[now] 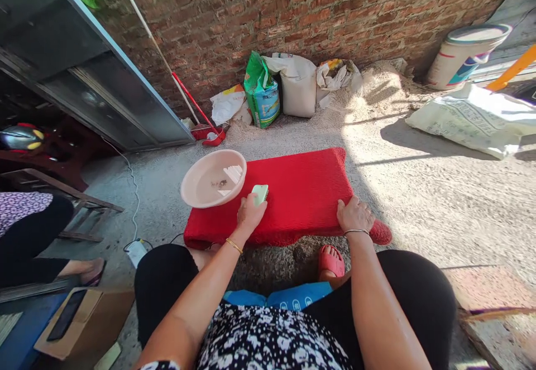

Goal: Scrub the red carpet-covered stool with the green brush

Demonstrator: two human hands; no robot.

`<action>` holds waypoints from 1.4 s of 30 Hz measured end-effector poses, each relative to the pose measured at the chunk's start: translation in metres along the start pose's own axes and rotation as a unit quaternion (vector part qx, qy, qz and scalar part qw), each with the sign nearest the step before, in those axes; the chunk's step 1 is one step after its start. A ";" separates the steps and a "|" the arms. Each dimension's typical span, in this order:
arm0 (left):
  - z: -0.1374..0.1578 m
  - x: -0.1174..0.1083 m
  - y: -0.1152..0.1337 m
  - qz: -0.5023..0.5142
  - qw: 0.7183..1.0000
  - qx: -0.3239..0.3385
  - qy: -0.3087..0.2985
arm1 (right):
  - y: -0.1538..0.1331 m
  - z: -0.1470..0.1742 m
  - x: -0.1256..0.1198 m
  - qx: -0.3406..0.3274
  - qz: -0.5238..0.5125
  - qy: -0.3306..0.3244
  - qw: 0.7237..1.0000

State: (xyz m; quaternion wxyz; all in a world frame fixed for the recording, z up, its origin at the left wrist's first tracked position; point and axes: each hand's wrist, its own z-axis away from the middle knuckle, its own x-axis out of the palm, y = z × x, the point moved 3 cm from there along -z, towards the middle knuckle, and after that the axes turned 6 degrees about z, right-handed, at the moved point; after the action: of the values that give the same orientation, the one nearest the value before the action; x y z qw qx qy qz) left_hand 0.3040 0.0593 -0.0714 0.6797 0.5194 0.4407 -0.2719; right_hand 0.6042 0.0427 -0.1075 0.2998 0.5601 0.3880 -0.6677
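A thick red cloth (301,186) lies spread over a low, flat support in front of my knees. My left hand (251,214) is closed around a pale green scrub brush (260,193), held at the cloth's surface left of its middle. At the cloth's right front corner, my right hand (355,215) presses down with curled fingers gripping the edge. A bunched end of the cloth sticks out past that hand. Left of the brush, a pale pink basin (196,183) rests on the cloth, with several white strips (233,173) and some dark bits inside.
Against the brick wall (301,13) stand a green bag (262,94), a white sack (298,88) and a red dustpan (214,137). A bucket (464,60) and a filled sack (469,119) are at right. Another person's leg (37,247) and a cardboard box (90,322) are at left.
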 end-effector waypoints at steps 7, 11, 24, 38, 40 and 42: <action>0.080 0.046 0.058 0.009 0.970 0.205 -0.128 | 0.001 0.000 0.002 0.005 0.000 -0.004 1.000; 0.106 0.049 0.070 0.061 0.945 0.255 -0.198 | 0.000 0.001 0.000 0.005 -0.002 -0.005 1.000; -0.006 0.008 0.016 -0.015 1.000 0.022 0.004 | 0.000 -0.001 0.000 0.005 -0.014 -0.004 1.000; 0.129 0.044 0.034 0.004 0.911 0.296 -0.287 | 0.000 -0.002 0.003 0.004 0.000 -0.005 1.000; 0.129 0.042 0.004 -0.003 0.916 0.268 -0.299 | 0.000 -0.002 0.005 0.001 0.008 0.001 1.000; 0.125 0.040 -0.031 -0.033 0.926 0.229 -0.299 | 0.000 -0.001 0.008 -0.005 0.019 0.019 1.000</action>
State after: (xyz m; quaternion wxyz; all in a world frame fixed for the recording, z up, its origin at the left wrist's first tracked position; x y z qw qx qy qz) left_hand 0.3367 -0.0651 -0.1121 0.6330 0.5408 0.1601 -0.5302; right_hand 0.6036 0.0435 -0.1155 0.3079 0.5784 0.3862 -0.6492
